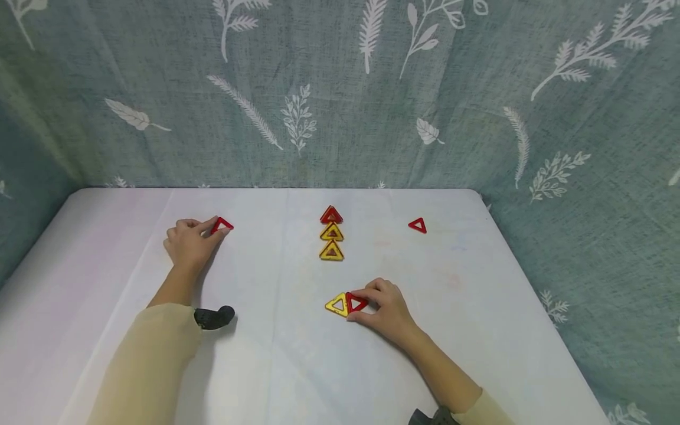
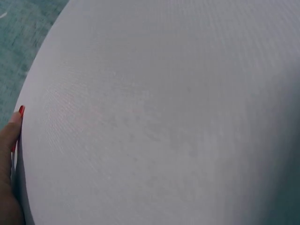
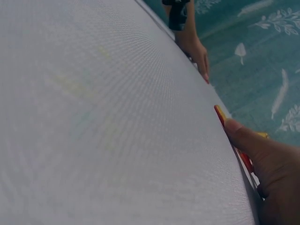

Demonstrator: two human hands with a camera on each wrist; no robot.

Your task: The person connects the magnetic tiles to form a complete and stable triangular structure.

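My left hand (image 1: 190,242) pinches a red triangular tile (image 1: 226,223) with a hollow middle, at the left of the table. In the left wrist view, only part of that hand (image 2: 8,154) and a red sliver of tile (image 2: 21,110) show at the edge. Near the centre, my right hand (image 1: 388,310) holds another red triangular tile (image 1: 349,303) between thumb and fingers. That tile's flat side meets the side of a yellow triangular tile (image 1: 330,306), which points left. The right wrist view has the right hand (image 3: 272,164) partly covering these tiles.
Behind the right hand, a red triangle (image 1: 331,221) and two yellow triangles with dark reddish centres, one here (image 1: 332,238) and one nearer (image 1: 332,258), form a column. A single red triangle (image 1: 423,225) lies farther right. White cloth covers the table (image 1: 265,366); a leaf-patterned curtain (image 1: 340,100) stands behind.
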